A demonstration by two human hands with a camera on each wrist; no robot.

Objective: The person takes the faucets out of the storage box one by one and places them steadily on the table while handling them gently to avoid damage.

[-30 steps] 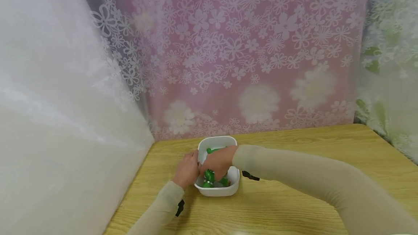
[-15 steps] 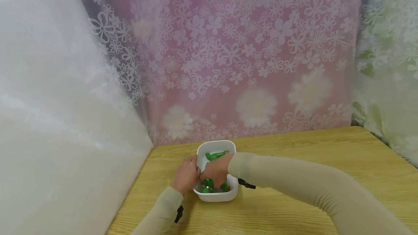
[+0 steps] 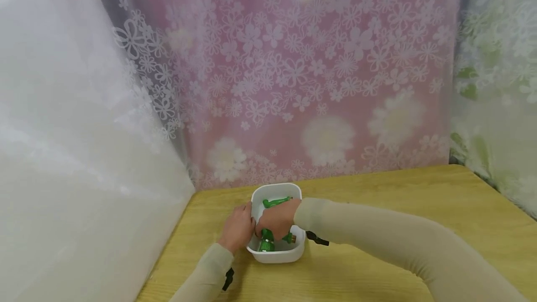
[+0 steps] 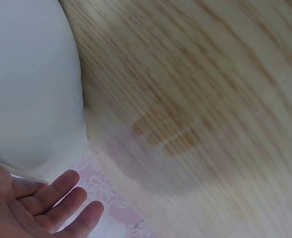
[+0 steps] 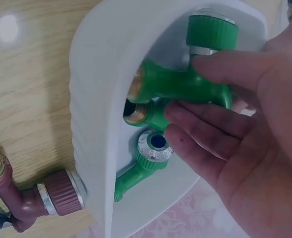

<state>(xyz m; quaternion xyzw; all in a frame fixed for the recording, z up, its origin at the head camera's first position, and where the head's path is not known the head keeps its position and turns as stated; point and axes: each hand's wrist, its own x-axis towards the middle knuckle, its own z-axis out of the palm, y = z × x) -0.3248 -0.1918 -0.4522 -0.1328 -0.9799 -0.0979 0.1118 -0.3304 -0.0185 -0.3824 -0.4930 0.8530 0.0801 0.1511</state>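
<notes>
Sleeves (image 3: 377, 223) of pale cream reach in from the near side of the white container (image 3: 278, 257), both cut off at the edge of view. The right hand (image 3: 277, 219) dips inside the container, covering much of the contents from above; up close, its thumb and fingers grip a green tap (image 5: 178, 85). The left hand (image 3: 238, 227) rests at the container's left wall, fingers loosely extended, thumb hidden in the left wrist view. The gripped tap is inside the container, toward its near end: glossy, with a ribbed cap, a silvery band and a brass-coloured end partly hidden by the rim. Beside it in the container are a second green tap (image 5: 155, 115), brass-threaded and half covered, and a third green tap (image 5: 148, 161) with a silvery collar. Right of the container, a maroon tap (image 5: 34, 201), partly cut off, lies on the wooden table (image 3: 377, 264). Beyond the container hangs a pink floral curtain (image 3: 327, 69).
</notes>
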